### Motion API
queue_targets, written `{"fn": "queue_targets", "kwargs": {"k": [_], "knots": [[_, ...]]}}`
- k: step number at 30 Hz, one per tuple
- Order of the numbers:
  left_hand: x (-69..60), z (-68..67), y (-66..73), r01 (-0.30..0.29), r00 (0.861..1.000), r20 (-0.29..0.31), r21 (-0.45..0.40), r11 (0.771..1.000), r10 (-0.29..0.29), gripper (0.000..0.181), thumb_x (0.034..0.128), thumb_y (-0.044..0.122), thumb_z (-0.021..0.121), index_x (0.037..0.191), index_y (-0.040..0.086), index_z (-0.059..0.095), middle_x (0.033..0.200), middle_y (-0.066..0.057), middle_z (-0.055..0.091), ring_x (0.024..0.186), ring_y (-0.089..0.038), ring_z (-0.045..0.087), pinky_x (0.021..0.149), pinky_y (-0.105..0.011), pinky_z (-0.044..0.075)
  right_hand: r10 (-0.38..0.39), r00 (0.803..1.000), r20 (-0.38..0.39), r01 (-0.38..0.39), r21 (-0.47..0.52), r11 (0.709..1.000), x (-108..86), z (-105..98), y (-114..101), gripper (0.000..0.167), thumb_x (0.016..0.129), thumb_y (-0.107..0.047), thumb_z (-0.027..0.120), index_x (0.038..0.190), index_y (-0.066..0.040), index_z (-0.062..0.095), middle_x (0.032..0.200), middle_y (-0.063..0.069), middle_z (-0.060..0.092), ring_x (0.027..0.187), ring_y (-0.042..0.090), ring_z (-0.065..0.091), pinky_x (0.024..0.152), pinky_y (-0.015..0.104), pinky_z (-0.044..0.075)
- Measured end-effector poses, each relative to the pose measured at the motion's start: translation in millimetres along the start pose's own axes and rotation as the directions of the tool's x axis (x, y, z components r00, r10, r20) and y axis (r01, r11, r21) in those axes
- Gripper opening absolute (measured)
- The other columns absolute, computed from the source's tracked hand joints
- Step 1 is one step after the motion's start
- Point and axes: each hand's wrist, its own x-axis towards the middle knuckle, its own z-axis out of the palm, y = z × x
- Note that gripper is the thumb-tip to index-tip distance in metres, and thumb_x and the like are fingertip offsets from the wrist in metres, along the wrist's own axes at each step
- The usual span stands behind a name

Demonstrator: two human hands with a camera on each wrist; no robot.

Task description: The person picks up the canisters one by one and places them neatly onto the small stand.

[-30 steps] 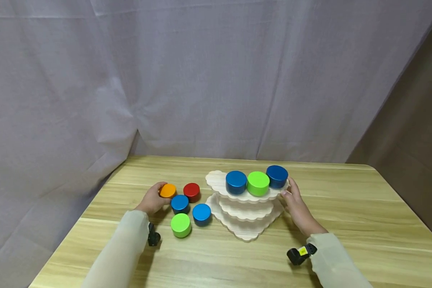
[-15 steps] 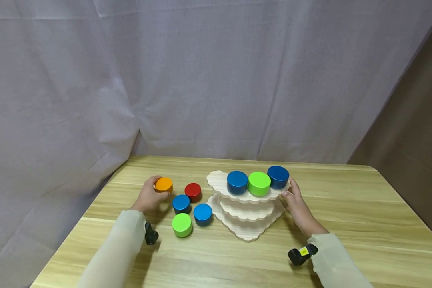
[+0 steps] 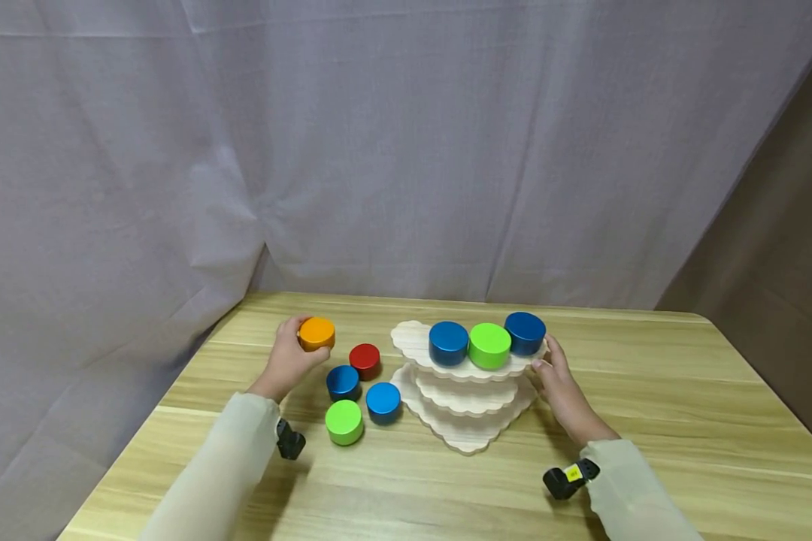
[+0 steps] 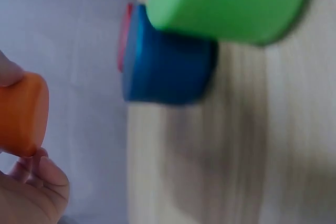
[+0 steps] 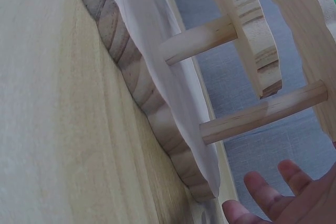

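Where the left hand (image 3: 287, 364) hangs over the left part of the tabletop (image 3: 419, 492), we find an orange cylinder (image 3: 317, 333) pinched by its curved side, held upright in the air with its flat top uncovered. The thumb presses the near side and the other fingers (image 4: 52, 174) curl along the far side, so the piece sits between their tips; the left wrist view is blurred and crops it. We judge it stiff, fairly light and hard to break, though its smooth coat may be slightly slippery, so we would take it across its middle, just as here. On the tabletop, below it and to its right, we see a red cylinder (image 3: 365, 361), two blue cylinders (image 3: 383, 402) and a green cylinder (image 3: 343, 422). The right hand (image 3: 568, 394) holds the right corner of a tiered wooden stand (image 3: 467, 430), thumb on the top tier's near edge, a finger behind; the remaining fingers spread loosely beneath that tier. Joined by dowels (image 5: 262, 114) and carrying three more cylinders (image 3: 490, 346) on top, the stand looks rigid and probably heavier, and we would hold it by a tier's scalloped rim.
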Motion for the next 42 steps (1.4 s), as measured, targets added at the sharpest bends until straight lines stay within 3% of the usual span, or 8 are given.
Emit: {"fn": "queue_targets", "kwargs": {"k": [10, 18, 29, 42], "knots": [[-7.0, 18.0, 31.7, -0.101, 0.995, -0.01, -0.034, 0.994, 0.101, 0.062, 0.0756, 0.008, 0.071, 0.13, 0.001, 0.044, 0.124, -0.019, 0.038, 0.109, -0.032, 0.044, 0.097, -0.045, 0.041, 0.007, 1.0, 0.004, -0.007, -0.008, 1.0, 0.8, -1.1, 2.1, 0.066, 0.103, -0.035, 0.025, 0.153, -0.024, -0.016, 0.155, 0.031, -0.006, 0.14, 0.053, 0.008, 0.105, 0.07, 0.02], [-10.5, 31.8, 53.2, -0.125, 0.992, 0.025, -0.041, 0.991, 0.126, 0.065, 0.0755, 0.009, 0.072, 0.133, 0.001, 0.043, 0.126, -0.017, 0.039, 0.109, -0.031, 0.047, 0.098, -0.046, 0.043, 0.001, 1.0, 0.005, -0.001, -0.002, 1.0, 0.7, -1.3, 2.5, 0.065, 0.103, -0.035, 0.025, 0.153, -0.025, -0.016, 0.155, 0.03, -0.006, 0.14, 0.053, 0.007, 0.105, 0.071, 0.02], [-8.4, 53.0, 70.2, -0.158, 0.985, 0.065, -0.065, 0.985, 0.163, 0.063, 0.076, 0.008, 0.072, 0.132, 0.001, 0.045, 0.124, -0.017, 0.041, 0.107, -0.031, 0.05, 0.098, -0.045, 0.045, -0.022, 1.0, -0.004, 0.022, -0.007, 1.0, 0.9, -0.1, 3.4, 0.065, 0.103, -0.035, 0.025, 0.153, -0.023, -0.014, 0.155, 0.031, -0.004, 0.14, 0.054, 0.008, 0.102, 0.073, 0.021], [-1.4, 72.9, 79.9, -0.177, 0.977, 0.114, -0.051, 0.983, 0.182, 0.061, 0.0774, 0.008, 0.072, 0.132, 0.003, 0.045, 0.127, -0.015, 0.043, 0.111, -0.029, 0.049, 0.103, -0.045, 0.041, -0.015, 1.0, 0.004, 0.015, -0.008, 1.0, 0.7, 1.0, 2.2, 0.065, 0.104, -0.035, 0.026, 0.153, -0.024, -0.015, 0.155, 0.031, -0.003, 0.14, 0.054, 0.009, 0.103, 0.072, 0.022]]}}
